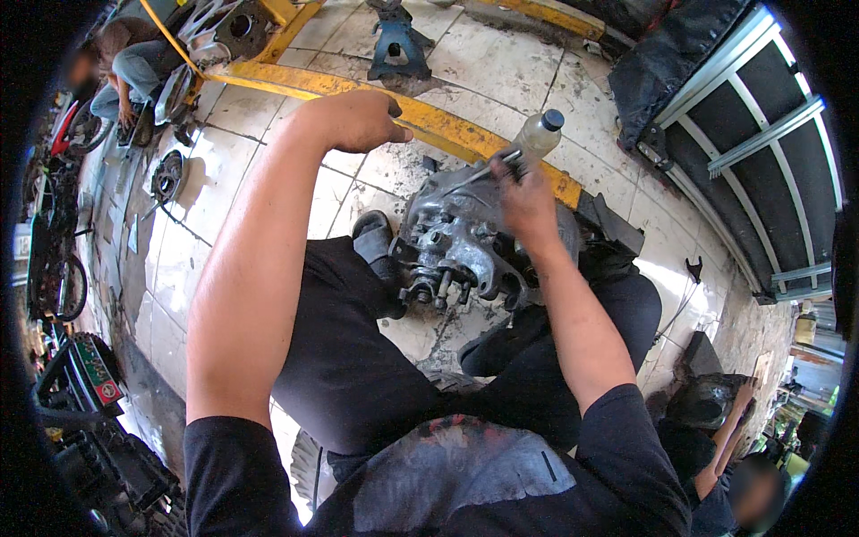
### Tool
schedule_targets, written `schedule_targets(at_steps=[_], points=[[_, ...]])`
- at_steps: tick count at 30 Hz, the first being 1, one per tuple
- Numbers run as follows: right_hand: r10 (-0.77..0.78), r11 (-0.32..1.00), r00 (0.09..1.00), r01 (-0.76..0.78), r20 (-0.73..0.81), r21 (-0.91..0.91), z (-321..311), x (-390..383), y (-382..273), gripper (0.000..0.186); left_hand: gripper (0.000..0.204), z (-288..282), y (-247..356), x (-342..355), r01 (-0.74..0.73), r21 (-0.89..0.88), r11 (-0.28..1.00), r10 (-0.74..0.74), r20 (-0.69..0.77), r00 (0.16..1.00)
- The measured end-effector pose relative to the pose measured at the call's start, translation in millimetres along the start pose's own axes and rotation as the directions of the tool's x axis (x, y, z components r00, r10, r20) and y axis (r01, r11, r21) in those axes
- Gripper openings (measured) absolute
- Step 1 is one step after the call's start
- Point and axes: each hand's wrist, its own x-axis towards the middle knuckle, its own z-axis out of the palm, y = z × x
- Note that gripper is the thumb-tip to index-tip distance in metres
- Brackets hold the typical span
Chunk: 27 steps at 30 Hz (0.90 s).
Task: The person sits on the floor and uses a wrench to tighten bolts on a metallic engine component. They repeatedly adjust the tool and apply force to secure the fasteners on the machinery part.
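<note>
A grey, greasy cast-metal engine or gearbox housing [456, 224] sits on the tiles between my legs, with studs and lugs on its near side. Blurred by motion, my right hand [528, 201] is closed round a slim metal rod-like tool [470, 182] that slants over the housing's top; its exact kind is unclear. Just beyond that hand stands a clear plastic bottle [540, 136] with a dark blue cap. My left hand [362, 121] hovers beyond the housing, near a yellow beam, thumb and finger apart. Nothing shows in it, though its other fingers are partly hidden.
The yellow steel beam [331, 85] crosses the floor beyond the housing. Behind it stands a blue jack stand [399, 49]. A fork-shaped part [693, 268] lies at right, below a metal-framed panel [761, 134]. One person crouches far left; another works at lower right. Motorcycles line the left.
</note>
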Motion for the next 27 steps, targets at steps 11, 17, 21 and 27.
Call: schedule_targets(at_steps=[11,17,21,27], points=[[0.027,0.995,0.999,-0.024,0.024,-0.097,0,9,9,0.033,0.061,4,0,9,-0.035,-0.002,0.999,0.035,-0.005,0.999],[0.060,0.998,0.997,-0.058,0.044,-0.031,0,10,11,0.034,0.058,4,-2,11,-0.048,0.032,0.998,0.048,-0.007,0.999],[0.102,0.994,0.994,-0.104,0.037,0.045,5,10,30,0.034,0.059,1,8,9,-0.027,0.053,0.998,0.025,0.025,0.999],[0.053,0.995,0.997,-0.047,0.062,-0.091,-2,2,16,0.033,0.060,3,2,10,-0.016,0.031,0.999,0.016,0.008,1.000]])
